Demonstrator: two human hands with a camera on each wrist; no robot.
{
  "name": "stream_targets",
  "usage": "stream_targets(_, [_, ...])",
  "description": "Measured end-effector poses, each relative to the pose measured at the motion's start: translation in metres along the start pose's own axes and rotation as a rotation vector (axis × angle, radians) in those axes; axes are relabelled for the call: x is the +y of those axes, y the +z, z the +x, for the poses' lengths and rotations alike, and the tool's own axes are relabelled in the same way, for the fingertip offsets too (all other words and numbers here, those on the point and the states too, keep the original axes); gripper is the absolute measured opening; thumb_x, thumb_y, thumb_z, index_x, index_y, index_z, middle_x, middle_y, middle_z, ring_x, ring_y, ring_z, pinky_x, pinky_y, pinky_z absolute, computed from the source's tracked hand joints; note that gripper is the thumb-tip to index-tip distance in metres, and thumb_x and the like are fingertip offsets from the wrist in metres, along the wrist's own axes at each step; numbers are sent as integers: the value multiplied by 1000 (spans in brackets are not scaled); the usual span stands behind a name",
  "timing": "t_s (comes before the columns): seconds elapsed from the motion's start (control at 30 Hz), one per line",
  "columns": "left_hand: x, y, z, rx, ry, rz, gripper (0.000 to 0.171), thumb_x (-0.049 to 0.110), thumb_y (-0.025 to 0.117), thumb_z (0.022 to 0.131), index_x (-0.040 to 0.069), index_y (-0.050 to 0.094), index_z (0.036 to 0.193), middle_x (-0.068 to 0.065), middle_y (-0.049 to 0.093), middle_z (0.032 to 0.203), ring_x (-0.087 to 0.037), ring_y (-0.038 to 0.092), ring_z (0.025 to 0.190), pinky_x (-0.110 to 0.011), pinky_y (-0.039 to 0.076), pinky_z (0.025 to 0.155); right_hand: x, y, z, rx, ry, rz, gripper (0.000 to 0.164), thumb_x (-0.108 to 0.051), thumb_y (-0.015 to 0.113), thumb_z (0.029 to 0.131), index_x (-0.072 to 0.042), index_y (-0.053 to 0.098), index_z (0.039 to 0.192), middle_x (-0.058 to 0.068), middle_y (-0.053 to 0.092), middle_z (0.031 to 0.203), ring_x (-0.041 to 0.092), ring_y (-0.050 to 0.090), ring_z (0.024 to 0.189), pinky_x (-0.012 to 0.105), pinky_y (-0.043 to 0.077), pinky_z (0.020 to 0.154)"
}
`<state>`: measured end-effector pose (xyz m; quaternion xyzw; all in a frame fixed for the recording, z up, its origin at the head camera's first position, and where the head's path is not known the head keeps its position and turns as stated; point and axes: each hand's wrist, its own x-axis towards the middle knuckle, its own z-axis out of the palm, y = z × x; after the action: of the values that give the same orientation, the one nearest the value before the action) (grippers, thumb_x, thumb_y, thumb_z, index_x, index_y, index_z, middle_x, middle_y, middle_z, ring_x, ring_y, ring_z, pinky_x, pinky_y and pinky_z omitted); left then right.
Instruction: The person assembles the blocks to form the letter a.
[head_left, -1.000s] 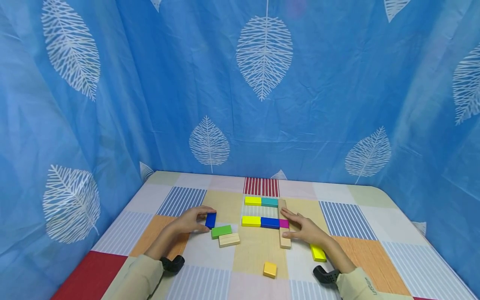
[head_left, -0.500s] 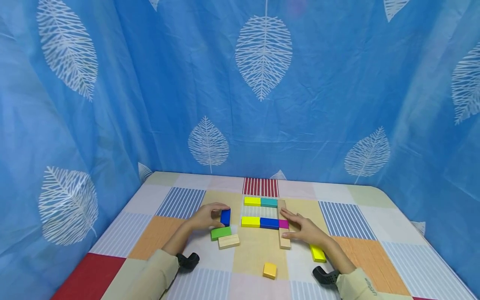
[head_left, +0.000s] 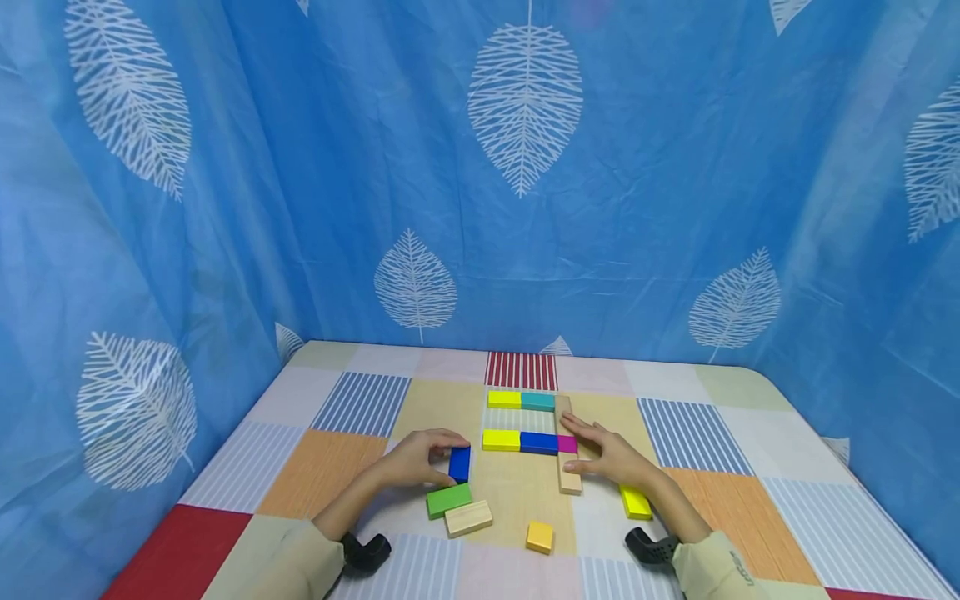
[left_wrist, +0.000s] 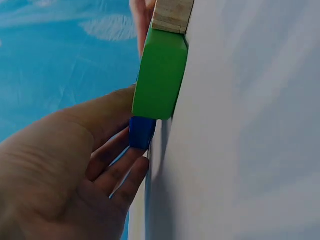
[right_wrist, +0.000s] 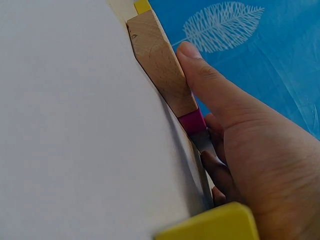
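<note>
My left hand (head_left: 416, 457) pinches a blue block (head_left: 460, 464) between thumb and fingers, on the left of the arrangement. Right below the blue block lies a green block (head_left: 448, 501), its edge touching a plain wooden block (head_left: 468, 518). In the left wrist view the thumb lies along the green block (left_wrist: 161, 75). My right hand (head_left: 611, 457) rests with extended fingers on a column of wooden blocks (head_left: 570, 479) with a magenta block (head_left: 567, 444) in it. The right wrist view shows the thumb on the lower wooden block (right_wrist: 162, 62).
Two rows run left from the column: a yellow (head_left: 504, 400) and a teal block (head_left: 537, 402) behind, a yellow (head_left: 501, 440) and a blue block (head_left: 539, 443) in front. An orange block (head_left: 539, 537) lies nearer; a yellow block (head_left: 636, 503) lies under the right wrist.
My left hand has brought the blue block rightward, then nearer to me. The green and wooden blocks have slid nearer and slightly right. My right hand has stayed in place.
</note>
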<state>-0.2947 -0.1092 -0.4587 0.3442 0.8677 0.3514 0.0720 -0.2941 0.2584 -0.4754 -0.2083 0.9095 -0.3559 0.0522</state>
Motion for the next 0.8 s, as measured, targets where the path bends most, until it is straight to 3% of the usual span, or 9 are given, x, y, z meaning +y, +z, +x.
stream_targets(0.17, [13, 9, -4, -36, 4, 19, 58, 27, 80, 71, 12, 60, 123, 0, 57, 122, -12, 53, 103, -25, 45, 88, 1, -1, 1, 6, 7, -12, 80, -48, 71, 75, -22, 37, 143, 0, 25, 149, 45, 14, 134, 66, 9, 101])
stream_targets(0.3, [17, 10, -6, -38, -16, 36, 64, 29, 80, 71, 12, 56, 128, 0, 56, 125, -13, 52, 107, -30, 44, 92, 0, -1, 1, 6, 3, -7, 80, -47, 71, 75, -21, 37, 143, 1, 25, 149, 45, 14, 134, 66, 9, 101])
stream_targets(0.8, [11, 16, -5, 78, -104, -1, 65, 29, 78, 74, 9, 53, 130, -6, 54, 127, -19, 53, 105, -35, 46, 89, 0, 0, 0, 2, 24, -9, 80, -49, 71, 75, -24, 37, 143, 1, 26, 149, 47, 14, 133, 68, 10, 99])
